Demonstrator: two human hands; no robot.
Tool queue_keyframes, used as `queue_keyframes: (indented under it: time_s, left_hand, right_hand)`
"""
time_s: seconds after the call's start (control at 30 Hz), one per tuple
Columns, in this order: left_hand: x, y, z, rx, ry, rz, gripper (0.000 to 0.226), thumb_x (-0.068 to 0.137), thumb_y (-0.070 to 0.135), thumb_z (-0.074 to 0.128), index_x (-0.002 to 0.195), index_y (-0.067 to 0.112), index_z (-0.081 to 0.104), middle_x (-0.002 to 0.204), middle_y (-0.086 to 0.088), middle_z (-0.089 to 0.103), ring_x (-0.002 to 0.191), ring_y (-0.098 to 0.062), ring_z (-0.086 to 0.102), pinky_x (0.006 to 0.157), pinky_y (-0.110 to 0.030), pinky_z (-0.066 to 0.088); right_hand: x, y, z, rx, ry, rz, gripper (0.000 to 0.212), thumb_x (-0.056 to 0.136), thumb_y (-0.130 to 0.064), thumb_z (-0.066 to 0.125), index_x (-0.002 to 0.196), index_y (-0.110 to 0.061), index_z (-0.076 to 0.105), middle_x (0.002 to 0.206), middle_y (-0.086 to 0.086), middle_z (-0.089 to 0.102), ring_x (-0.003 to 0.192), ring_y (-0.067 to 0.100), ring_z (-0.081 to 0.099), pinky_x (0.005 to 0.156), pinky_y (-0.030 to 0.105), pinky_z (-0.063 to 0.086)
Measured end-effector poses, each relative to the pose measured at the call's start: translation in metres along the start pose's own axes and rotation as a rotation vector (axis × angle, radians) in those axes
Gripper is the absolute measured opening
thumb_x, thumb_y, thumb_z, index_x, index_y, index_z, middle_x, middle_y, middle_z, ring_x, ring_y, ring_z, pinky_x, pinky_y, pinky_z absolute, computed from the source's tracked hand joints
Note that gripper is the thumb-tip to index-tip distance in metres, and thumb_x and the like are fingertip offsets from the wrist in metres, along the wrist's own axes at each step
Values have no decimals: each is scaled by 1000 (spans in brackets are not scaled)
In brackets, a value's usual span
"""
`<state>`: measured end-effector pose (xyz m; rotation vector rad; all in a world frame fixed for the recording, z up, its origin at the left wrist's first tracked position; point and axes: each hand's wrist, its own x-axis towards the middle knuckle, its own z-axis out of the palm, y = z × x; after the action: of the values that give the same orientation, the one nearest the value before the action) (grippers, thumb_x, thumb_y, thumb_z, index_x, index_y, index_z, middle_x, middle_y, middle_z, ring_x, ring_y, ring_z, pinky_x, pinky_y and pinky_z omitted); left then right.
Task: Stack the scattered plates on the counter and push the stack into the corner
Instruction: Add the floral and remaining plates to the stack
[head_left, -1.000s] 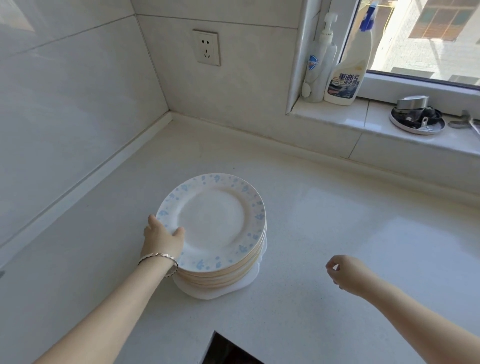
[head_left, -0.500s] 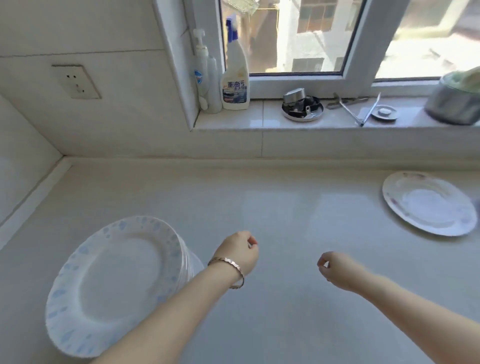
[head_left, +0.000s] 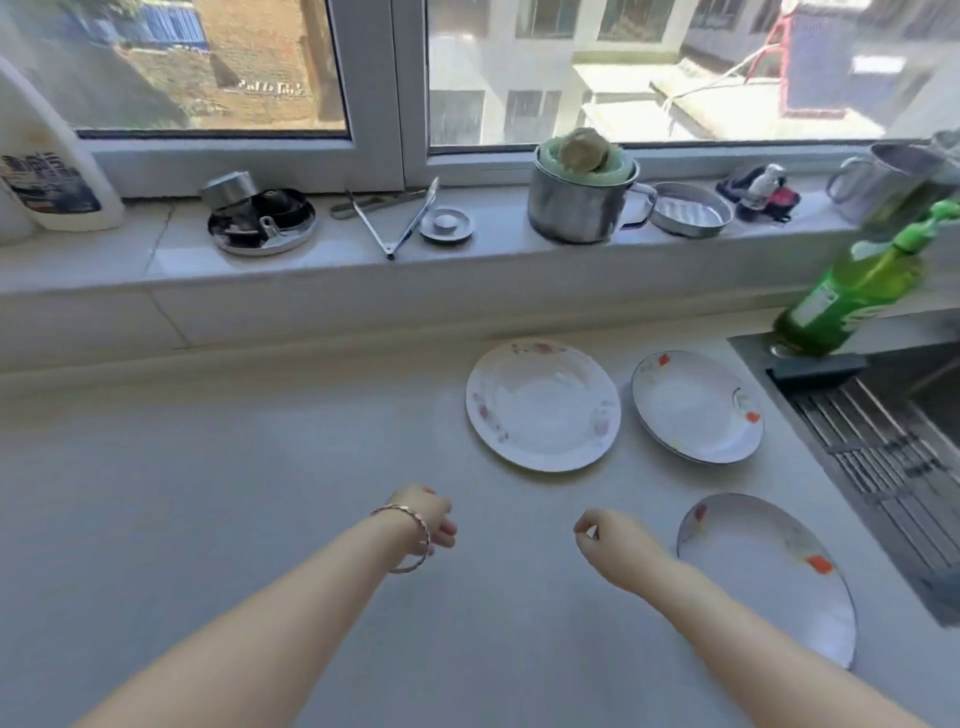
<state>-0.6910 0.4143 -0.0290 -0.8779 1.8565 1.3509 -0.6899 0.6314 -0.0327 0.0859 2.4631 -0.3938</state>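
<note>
- Head view, looking down at a pale desk (head_left: 234, 493) below a window sill (head_left: 311, 265).
- Left hand (head_left: 426, 517), bracelet (head_left: 410, 535) at the wrist, held over bare desk, fingers loosely curled, gripping nothing.
- Right hand (head_left: 613, 545) level with it and apart from it, fingers likewise loosely curled and empty.
- Right hand just beside the left rim of the near plate (head_left: 769, 577); contact with the rim not clear.
- Near plate lying flat at the desk's right, close to the sink edge, with a red flower on its rim and the right forearm across its lower left edge.
- Pink plate (head_left: 543, 405) flat on the desk beyond both hands, well apart from them, faint pink flowers round its rim.
- Right plate (head_left: 698, 408) just beside the pink plate on the sink side, rims close; touching or not, too fine to tell.
- All three plates lying singly, none resting on another.
- Sink rack (head_left: 883, 452) at the right edge, with a blurred green bottle (head_left: 852, 291) at its far corner.
- On the sill, left to right:
  - white bottle (head_left: 47, 171)
  - round metal dish (head_left: 262, 223) holding dark parts
  - tongs (head_left: 395, 218) lying spread
  - small lid (head_left: 445, 224)
  - steel pot (head_left: 576, 205) topped by a green-wrapped lump
  - oval tin (head_left: 691, 210)
  - steel mug (head_left: 883, 176)
</note>
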Motion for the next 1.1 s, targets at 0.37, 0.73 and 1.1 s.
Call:
queue_keyframes:
  time_s: [0.37, 0.73, 1.1]
  left_hand:
    - [66, 82, 85, -929, 172, -151, 37, 94, 4, 51, 129, -6, 48, 131, -22, 56, 112, -34, 59, 88, -41, 46]
    - [78, 83, 87, -833, 362, -52, 28, 94, 5, 49, 67, 13, 50, 72, -6, 55, 62, -21, 53, 86, -50, 50]
    - [-30, 4, -16, -1010, 376, 111, 21, 96, 5, 46, 78, 7, 55, 81, -8, 61, 65, -20, 63, 38, -22, 54]
  right_hand:
    - [90, 67, -53, 37, -56, -41, 34, 93, -23, 40, 121, -18, 57, 110, 3, 59, 92, 20, 54, 76, 24, 41]
    - [115, 74, -58, 28, -94, -36, 34, 88, -22, 40, 115, -23, 60, 119, 3, 61, 105, 23, 60, 77, 28, 46]
    - [51, 13, -53, -39, -69, -168, 32, 92, -21, 41, 118, -17, 59, 116, 6, 64, 87, 20, 53, 71, 22, 37]
